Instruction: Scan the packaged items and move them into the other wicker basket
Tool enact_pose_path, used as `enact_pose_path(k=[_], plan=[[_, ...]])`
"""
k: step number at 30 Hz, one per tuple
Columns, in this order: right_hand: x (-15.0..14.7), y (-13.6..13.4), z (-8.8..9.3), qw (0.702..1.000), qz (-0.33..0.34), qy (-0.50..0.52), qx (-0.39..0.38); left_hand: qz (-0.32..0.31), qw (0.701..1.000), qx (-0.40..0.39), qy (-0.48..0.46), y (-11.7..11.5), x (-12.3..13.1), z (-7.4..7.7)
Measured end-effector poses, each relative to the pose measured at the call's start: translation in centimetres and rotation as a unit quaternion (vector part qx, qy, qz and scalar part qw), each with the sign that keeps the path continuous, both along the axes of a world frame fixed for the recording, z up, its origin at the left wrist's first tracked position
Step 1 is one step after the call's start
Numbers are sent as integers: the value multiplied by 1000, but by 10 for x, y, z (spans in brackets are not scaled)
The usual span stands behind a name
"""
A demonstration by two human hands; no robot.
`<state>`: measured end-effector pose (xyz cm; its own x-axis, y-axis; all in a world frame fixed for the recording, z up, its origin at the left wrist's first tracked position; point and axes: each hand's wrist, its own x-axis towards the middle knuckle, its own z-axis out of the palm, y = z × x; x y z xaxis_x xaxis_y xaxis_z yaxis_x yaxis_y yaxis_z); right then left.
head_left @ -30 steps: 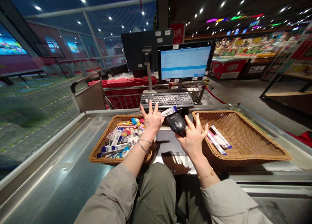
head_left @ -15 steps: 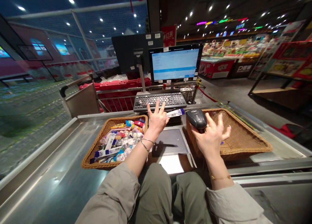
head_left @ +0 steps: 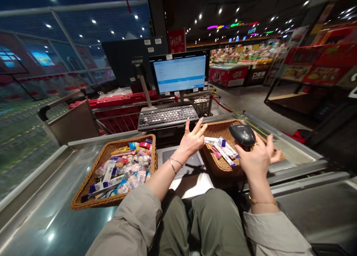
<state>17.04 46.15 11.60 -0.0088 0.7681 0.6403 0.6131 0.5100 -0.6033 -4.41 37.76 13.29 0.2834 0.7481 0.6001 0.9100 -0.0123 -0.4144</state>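
My left hand (head_left: 192, 140) pinches a slim white-and-blue candy packet (head_left: 212, 141) between thumb and fingers, with other fingers stretched out. The packet is over the near left part of the right wicker basket (head_left: 216, 167). Inside that basket lie another white-and-blue packet (head_left: 225, 156) and a small pink item (head_left: 216, 154). Wrapped round the handle of a black barcode scanner (head_left: 242, 134) is my right hand (head_left: 257, 157), some fingers spread, above the basket's right side. The left wicker basket (head_left: 90, 169) is full of mixed wrapped sweets and small packets.
A keyboard (head_left: 167, 116) stands behind the baskets, below a lit monitor (head_left: 180, 74). A grey flat panel (head_left: 167, 157) lies between the baskets. The metal counter (head_left: 47, 196) runs to the left. A shopping cart (head_left: 117, 113) with red contents stands beyond.
My left hand has carried the packet rightward, from in front of the keyboard to over the right basket. The scanner in my right hand has shifted right. The view has turned right.
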Motion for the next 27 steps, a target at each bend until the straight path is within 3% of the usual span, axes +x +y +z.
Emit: enact_pose_path(k=[8,14,27], plan=[[21,13,-10,999,-27,20,-10,-79,993,-65,57,33,25,-8],[28,15,-13,999,-34,26,-25,-23,994,-103,11,43,37,-15],[-2,6,-10,1000,2,6,-16,92,986,-87,-111,-6,10,-13]])
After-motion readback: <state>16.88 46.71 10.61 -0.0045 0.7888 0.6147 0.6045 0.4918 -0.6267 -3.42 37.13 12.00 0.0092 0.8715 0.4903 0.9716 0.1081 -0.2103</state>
